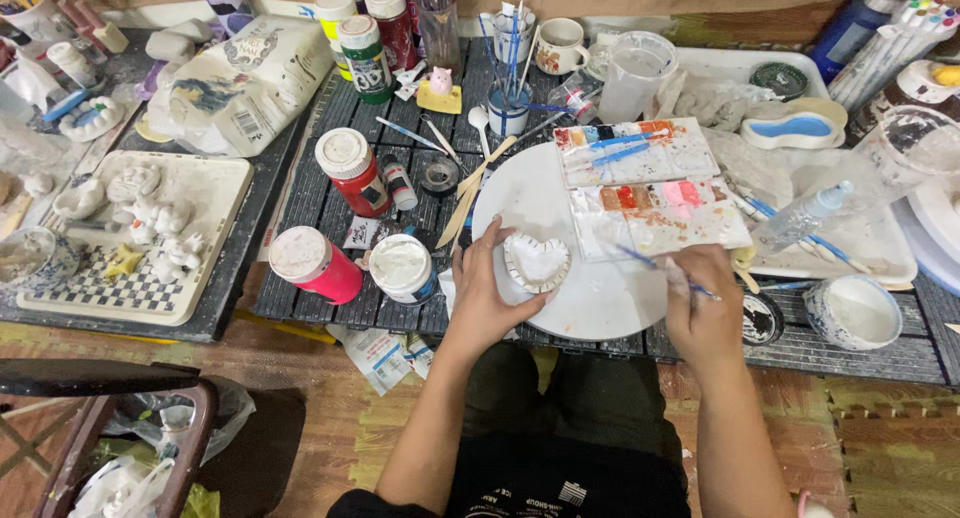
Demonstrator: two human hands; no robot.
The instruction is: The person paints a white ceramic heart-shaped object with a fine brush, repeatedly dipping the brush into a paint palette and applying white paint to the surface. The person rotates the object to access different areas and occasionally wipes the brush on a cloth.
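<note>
From the head camera, the left hand [487, 296] steadies a white heart-shaped plaster dish [536, 262] with scalloped edges, fingers curled against its left rim, on a round white board [590, 303] at the near middle of the dark slatted counter [330, 193]. The right hand [703, 313] pinches a thin blue brush [650, 265], tip toward the smeared paint palette [650, 218] just beyond. Light strokes with the dish braced should suit the chalky, matte surface. Glossy red paint bottles [352, 170] stand to the left.

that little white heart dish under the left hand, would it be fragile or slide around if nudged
The heart dish looks like unglazed plaster or ceramic with a thin scalloped rim, so probably stiff and chippable. It sits on a smooth round white board, so it may slide; the left hand steadies it. Being low and flat, it is unlikely to tip.
</note>
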